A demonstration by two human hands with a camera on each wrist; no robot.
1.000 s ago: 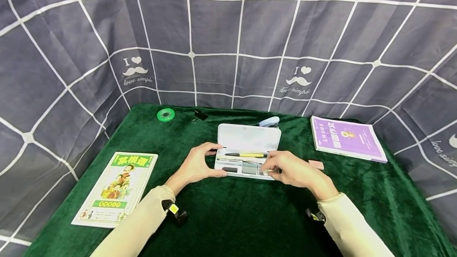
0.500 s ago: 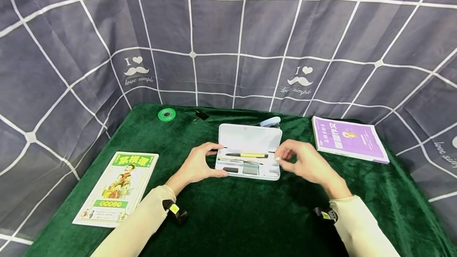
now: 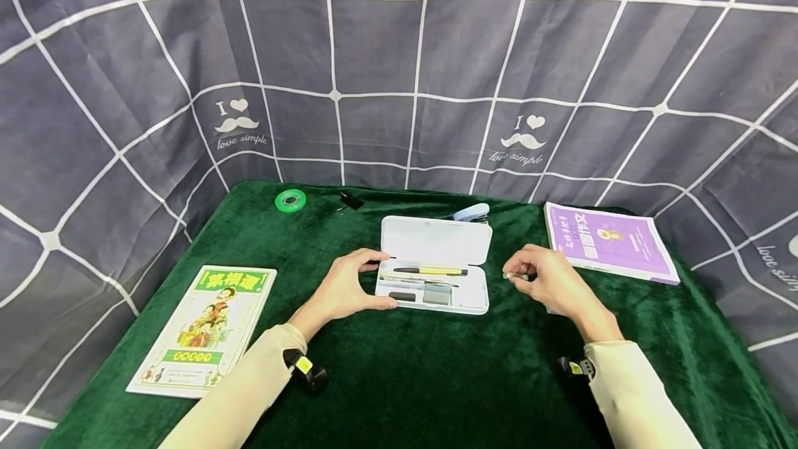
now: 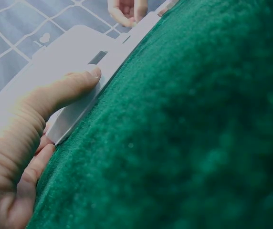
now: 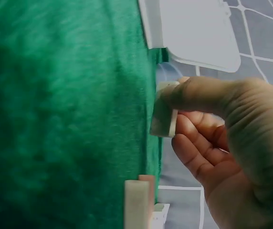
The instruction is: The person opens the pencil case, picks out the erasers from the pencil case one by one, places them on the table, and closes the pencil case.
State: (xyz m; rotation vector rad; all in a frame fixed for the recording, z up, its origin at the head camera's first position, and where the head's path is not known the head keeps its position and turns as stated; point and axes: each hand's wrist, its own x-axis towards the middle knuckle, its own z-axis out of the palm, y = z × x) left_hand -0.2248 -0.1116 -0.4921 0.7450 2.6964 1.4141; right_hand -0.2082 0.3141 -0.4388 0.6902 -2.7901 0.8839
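Note:
A white pencil case (image 3: 476, 289) lies with its lid raised on the green cloth. Inside it are a yellow-and-black pen (image 3: 436, 271), a thin pen-like item (image 3: 430, 283), a dark block (image 3: 402, 296) and a grey block (image 3: 438, 295). My left hand (image 3: 344, 286) holds the case's left end, thumb at the front edge and fingers toward the back; the left wrist view shows the thumb (image 4: 74, 88) on its rim. To the right of the case, my right hand (image 3: 551, 286) pinches a small pale eraser (image 5: 164, 109) between thumb and fingers, above the cloth.
Another block, pale and pinkish (image 5: 136, 202), stands below the right hand. A purple book (image 3: 611, 241) lies back right, a green-and-white book (image 3: 206, 331) left. Green tape (image 3: 290, 200), a black clip (image 3: 352, 201) and a light-blue stapler-like object (image 3: 472, 212) are behind.
My right hand has lifted the eraser out of the pencil case's right end and carried it rightward, past the case. The left hand stays on the case.

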